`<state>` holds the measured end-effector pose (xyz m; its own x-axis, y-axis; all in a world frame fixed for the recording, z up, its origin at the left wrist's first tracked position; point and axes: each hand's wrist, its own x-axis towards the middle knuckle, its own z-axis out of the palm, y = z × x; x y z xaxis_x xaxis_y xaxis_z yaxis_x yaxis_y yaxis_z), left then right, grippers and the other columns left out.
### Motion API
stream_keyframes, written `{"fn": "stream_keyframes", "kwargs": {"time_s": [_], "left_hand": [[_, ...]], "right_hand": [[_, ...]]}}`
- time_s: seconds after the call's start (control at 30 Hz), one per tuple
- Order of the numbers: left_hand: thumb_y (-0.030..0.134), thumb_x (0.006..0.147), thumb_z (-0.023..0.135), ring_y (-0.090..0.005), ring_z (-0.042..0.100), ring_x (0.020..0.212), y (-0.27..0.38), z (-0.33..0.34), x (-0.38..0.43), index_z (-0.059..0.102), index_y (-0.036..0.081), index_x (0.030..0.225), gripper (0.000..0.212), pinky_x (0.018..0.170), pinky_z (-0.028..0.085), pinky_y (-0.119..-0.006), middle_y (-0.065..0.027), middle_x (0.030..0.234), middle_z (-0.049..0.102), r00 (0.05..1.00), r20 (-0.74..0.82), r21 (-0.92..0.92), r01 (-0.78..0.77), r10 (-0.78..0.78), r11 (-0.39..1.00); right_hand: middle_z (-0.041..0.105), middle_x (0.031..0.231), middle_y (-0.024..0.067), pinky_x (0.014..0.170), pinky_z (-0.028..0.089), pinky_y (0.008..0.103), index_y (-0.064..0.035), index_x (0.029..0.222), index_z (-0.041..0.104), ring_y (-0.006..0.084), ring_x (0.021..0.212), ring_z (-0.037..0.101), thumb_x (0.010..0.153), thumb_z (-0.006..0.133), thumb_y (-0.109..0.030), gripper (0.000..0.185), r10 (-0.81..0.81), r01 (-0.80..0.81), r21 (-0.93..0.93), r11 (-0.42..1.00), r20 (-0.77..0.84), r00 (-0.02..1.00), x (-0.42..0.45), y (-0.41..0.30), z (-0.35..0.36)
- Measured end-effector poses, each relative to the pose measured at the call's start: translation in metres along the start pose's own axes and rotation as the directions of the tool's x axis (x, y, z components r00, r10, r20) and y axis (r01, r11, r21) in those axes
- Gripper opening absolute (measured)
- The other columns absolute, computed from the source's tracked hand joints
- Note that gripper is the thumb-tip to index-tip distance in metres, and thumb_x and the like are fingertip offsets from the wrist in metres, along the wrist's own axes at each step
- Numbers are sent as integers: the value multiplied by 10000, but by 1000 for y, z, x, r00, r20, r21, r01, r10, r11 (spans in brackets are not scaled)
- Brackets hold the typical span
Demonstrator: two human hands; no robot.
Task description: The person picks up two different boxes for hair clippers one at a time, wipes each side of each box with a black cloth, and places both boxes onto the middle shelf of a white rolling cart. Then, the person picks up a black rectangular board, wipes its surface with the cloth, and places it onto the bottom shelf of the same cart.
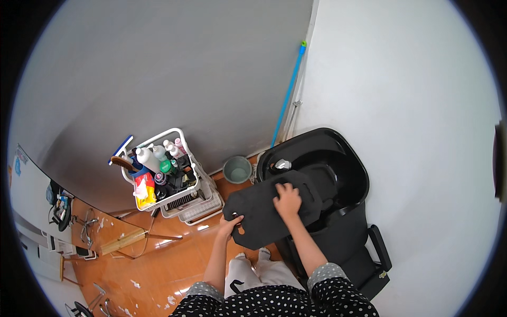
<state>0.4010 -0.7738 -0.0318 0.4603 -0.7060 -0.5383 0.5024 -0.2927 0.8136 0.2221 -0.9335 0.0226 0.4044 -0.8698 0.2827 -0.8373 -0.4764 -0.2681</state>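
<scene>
A flat black board [257, 210] with clipped corners and cut-out holes is held in front of me, its right end over the rim of a black shampoo basin [352, 174]. My left hand [229, 226] grips the board's left end near a cut-out, thumb on top. Spread over the board's upper face is my right hand [288, 200], fingers slightly bent and touching the surface; it does not grip an edge. A chrome fitting [283, 164] shows inside the basin, just beyond the board. Part of the basin is hidden by the board.
A white rolling cart [194, 190] with bottles and brushes stands left. Between it and the basin is a grey bucket [237, 169]. A blue pole [288, 95] leans in the wall corner. The black salon chair [348, 257] adjoins the basin; a wooden stool [124, 241] stands lower left.
</scene>
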Motion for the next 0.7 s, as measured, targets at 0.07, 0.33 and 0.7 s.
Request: {"fn": "stream_keyframes", "kwargs": {"time_s": [0.07, 0.33, 0.7], "left_hand": [[38, 750, 762, -160, 611, 793, 5, -1, -2, 565, 54, 1043, 354, 607, 512, -294, -29, 922, 592, 1000, -21, 0, 8, -8, 1000], [27, 724, 788, -159, 608, 715, 3, -11, 5, 544, 53, 985, 358, 569, 526, -293, -27, 861, 583, 999, 37, -44, 17, -15, 999], [27, 719, 785, -159, 607, 707, -6, -17, 24, 552, 62, 953, 332, 578, 528, -296, -30, 870, 587, 997, 75, -111, 2, 7, 994]], "right_hand": [[553, 1081, 49, 679, 533, 397, -203, 1129, 600, 284, 914, 573, 663, 724, -230, 483, -203, 194, 117, 974, 74, 976, -14, -43, 0], [577, 1108, 21, 736, 536, 394, -212, 1096, 662, 279, 945, 577, 671, 718, -214, 428, 100, -100, 55, 993, 1, 995, 20, 4, 4], [577, 1090, 23, 700, 541, 368, -247, 1099, 651, 268, 902, 588, 636, 715, -231, 467, -373, 354, 163, 921, 105, 922, -20, -88, 6]]}}
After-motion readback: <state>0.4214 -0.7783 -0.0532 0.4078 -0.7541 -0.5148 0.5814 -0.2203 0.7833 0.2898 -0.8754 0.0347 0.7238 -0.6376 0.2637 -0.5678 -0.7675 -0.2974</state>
